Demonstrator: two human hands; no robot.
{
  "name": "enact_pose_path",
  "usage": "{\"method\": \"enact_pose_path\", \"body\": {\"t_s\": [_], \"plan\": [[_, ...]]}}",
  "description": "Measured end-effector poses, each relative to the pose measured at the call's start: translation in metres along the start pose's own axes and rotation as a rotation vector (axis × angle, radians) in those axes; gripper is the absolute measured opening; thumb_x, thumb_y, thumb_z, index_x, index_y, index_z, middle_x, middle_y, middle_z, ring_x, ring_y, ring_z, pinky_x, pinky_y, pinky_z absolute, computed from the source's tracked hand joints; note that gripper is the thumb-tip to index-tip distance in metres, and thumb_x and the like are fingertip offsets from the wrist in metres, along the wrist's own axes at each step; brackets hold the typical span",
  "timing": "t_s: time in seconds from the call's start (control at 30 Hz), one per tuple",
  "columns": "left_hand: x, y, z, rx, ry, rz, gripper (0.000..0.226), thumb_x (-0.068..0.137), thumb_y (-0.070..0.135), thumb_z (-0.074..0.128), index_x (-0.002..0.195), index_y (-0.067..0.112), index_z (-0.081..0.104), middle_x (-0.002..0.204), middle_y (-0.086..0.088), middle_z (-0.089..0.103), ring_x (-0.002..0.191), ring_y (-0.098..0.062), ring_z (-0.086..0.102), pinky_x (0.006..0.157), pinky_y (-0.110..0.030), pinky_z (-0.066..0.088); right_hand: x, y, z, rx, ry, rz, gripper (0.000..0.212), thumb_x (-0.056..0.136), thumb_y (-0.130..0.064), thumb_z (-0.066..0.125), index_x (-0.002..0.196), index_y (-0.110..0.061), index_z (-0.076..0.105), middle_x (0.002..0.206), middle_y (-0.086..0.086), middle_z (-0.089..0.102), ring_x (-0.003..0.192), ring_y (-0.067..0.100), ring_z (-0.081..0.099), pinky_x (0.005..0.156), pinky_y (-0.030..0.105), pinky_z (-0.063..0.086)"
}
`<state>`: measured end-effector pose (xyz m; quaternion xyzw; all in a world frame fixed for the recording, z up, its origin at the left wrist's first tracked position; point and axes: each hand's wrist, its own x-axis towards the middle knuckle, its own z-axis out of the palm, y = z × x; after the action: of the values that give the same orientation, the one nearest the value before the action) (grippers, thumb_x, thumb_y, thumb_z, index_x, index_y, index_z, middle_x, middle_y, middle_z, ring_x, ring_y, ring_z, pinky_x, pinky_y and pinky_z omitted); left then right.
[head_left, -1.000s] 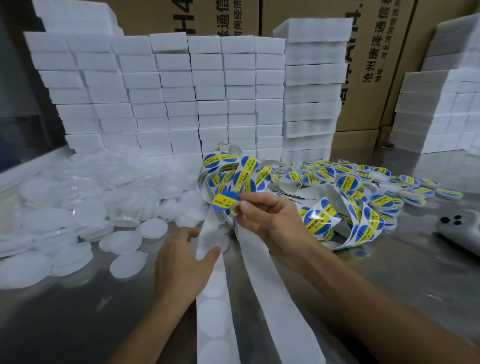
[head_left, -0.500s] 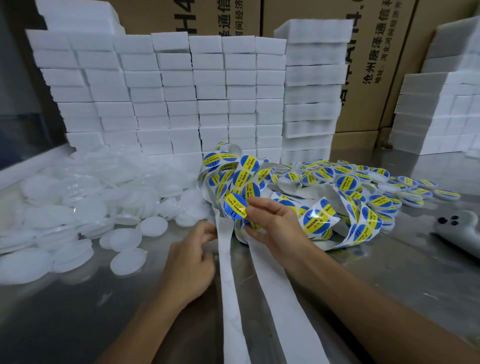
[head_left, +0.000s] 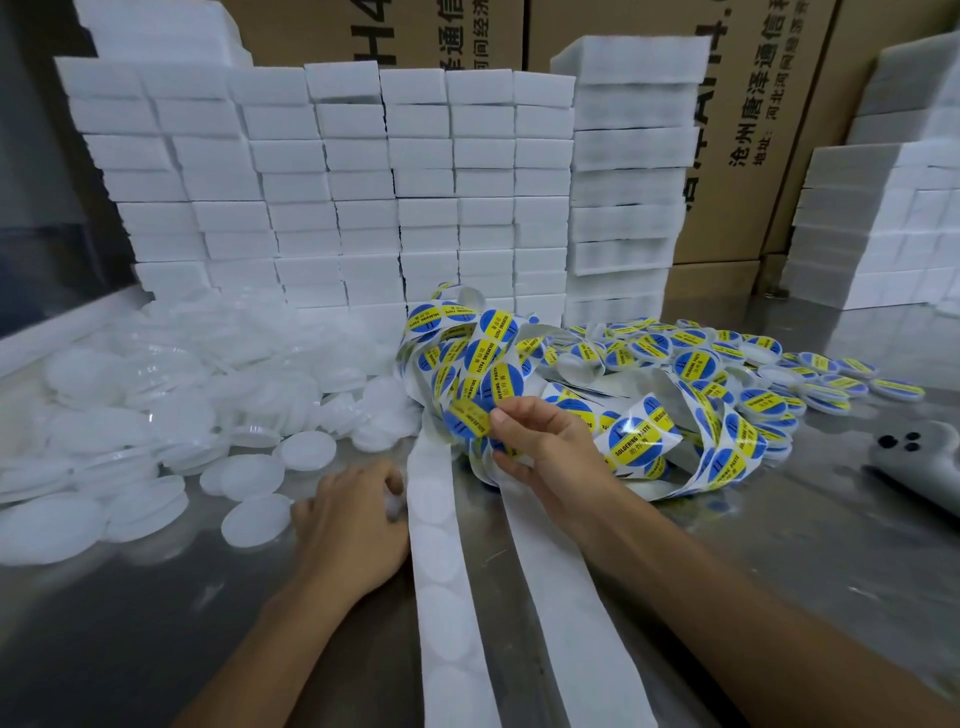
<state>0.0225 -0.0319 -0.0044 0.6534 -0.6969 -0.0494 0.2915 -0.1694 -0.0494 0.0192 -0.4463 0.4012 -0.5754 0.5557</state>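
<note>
At 9 o'clock on the steel table (head_left: 156, 639) the heap of loose lids (head_left: 130, 415) lies as it did half a second ago, with the wall of foam blocks (head_left: 337, 182) behind it at 11 o'clock. The left hand (head_left: 353, 525) has left the backing strip (head_left: 441, 571), whose edge it was pinching, and now sits knuckles up just at the strip's 9 o'clock side. Its fingers are curled down round a white lid (head_left: 392, 503), of which only a sliver shows beside the thumb. The strip, twisted and narrow before, now lies flat and wide, running from the middle of the table down to 6 o'clock. Its empty round patches show, and a second bare length lies at its 3 o'clock side.

At the centre the sticker (head_left: 467, 418), blue with a yellow band, stays almost where it was but has turned, its band now slanting across. The right hand (head_left: 545, 447) holds its place, thumb and forefinger pinching the sticker's 3 o'clock edge while the lower fingers curl round the strip beneath. The tangle of printed labels (head_left: 639, 441) loops away toward 3 o'clock, unchanged. Beyond it, at 2 o'clock, the labelled lids (head_left: 753, 374) lie spread as before, and a grey device (head_left: 914, 462) rests at 3 o'clock by the table edge
</note>
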Motion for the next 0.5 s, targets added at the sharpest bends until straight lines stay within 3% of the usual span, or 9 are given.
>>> {"method": "enact_pose_path", "body": {"t_s": [0.1, 0.17, 0.33, 0.4, 0.5], "plan": [[0.001, -0.001, 0.001, 0.015, 0.017, -0.040, 0.021, 0.083, 0.039, 0.065, 0.088, 0.031, 0.046, 0.092, 0.009, 0.052, 0.105, -0.022, 0.050, 0.080, -0.034, 0.031, -0.001, -0.001, 0.001, -0.018, -0.002, 0.015, 0.016, 0.085, -0.013, 0.074, 0.074, -0.025, 0.076, 0.083, -0.004, 0.070, 0.080, 0.004, 0.065, 0.083, 0.027, 0.054], [0.001, 0.000, -0.001, -0.005, 0.039, -0.065, 0.028, 0.080, 0.040, 0.068, 0.092, 0.028, 0.046, 0.093, 0.007, 0.055, 0.103, -0.025, 0.050, 0.081, -0.035, 0.034, -0.002, -0.001, 0.002, -0.026, 0.000, 0.011, 0.018, 0.086, -0.013, 0.074, 0.074, -0.027, 0.076, 0.083, -0.006, 0.071, 0.081, 0.004, 0.064, 0.083, 0.028, 0.052], [0.003, 0.000, -0.009, 0.045, 0.309, -0.074, 0.037, 0.076, 0.035, 0.074, 0.101, 0.016, 0.055, 0.097, -0.005, 0.064, 0.098, -0.033, 0.055, 0.083, -0.043, 0.040, -0.004, -0.001, 0.004, -0.038, -0.027, -0.056, 0.022, 0.087, -0.011, 0.072, 0.093, -0.032, 0.075, 0.082, -0.012, 0.070, 0.081, 0.003, 0.064, 0.079, 0.028, 0.050], [0.004, 0.001, -0.011, 0.010, 0.432, 0.012, 0.038, 0.074, 0.029, 0.078, 0.101, 0.012, 0.057, 0.096, -0.009, 0.064, 0.095, -0.037, 0.057, 0.081, -0.046, 0.041, -0.005, 0.001, 0.006, -0.077, -0.051, -0.123, 0.025, 0.087, -0.013, 0.072, 0.103, -0.032, 0.072, 0.092, -0.002, 0.066, 0.083, 0.008, 0.061, 0.076, 0.029, 0.047], [0.003, 0.006, -0.008, -0.097, 0.573, 0.286, 0.038, 0.073, 0.027, 0.077, 0.101, 0.009, 0.060, 0.097, -0.007, 0.065, 0.088, -0.034, 0.059, 0.075, -0.045, 0.047, -0.008, 0.007, 0.008, -0.167, -0.075, -0.228, 0.036, 0.086, -0.015, 0.075, 0.115, -0.031, 0.062, 0.111, 0.013, 0.064, 0.084, 0.010, 0.064, 0.076, 0.024, 0.050]]}}
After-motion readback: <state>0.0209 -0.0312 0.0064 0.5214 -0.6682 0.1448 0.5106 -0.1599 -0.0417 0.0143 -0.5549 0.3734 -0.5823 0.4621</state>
